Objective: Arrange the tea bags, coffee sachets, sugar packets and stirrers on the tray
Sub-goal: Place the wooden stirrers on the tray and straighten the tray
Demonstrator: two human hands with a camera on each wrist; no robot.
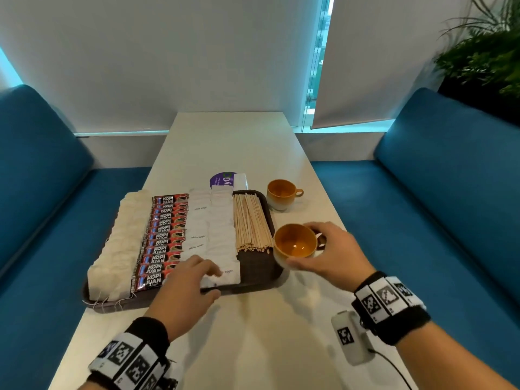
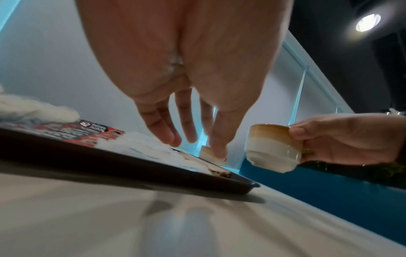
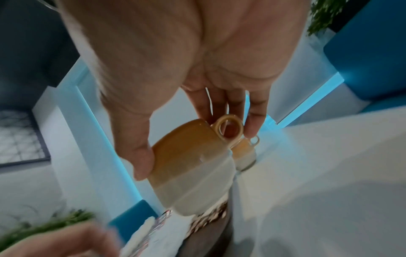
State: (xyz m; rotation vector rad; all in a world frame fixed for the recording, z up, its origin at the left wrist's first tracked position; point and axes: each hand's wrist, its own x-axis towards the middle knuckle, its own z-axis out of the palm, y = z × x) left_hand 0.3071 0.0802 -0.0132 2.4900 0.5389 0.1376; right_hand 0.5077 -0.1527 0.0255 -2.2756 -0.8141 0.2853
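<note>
The dark brown tray lies on the white table, its long side running away from the person. On it, from left to right, lie a column of overlapping tea bags with strings trailing over the near rim, a column of red "Kopi Juan" coffee sachets, 2 columns of white sugar packets, and a bundle of wooden stirrers laid lengthwise against the right rim. The near right corner of the tray is bare.

The left hand rests at the near end of the sugar packets, its fingers extended and slightly spread, tips down on the nearest packet; the left wrist view shows them straight and holding nothing.

The right hand grips an orange-and-cream cup just beside the tray's right rim, thumb on the near side of the cup and fingers round the far side by the handle. Both wrist views show this cup lifted clear of the table and tilted.

A 2nd matching cup stands upright on the table beyond it, near the tray's far right corner. A purple-and-white packet lies just past the tray's far edge. Blue benches flank the table.
</note>
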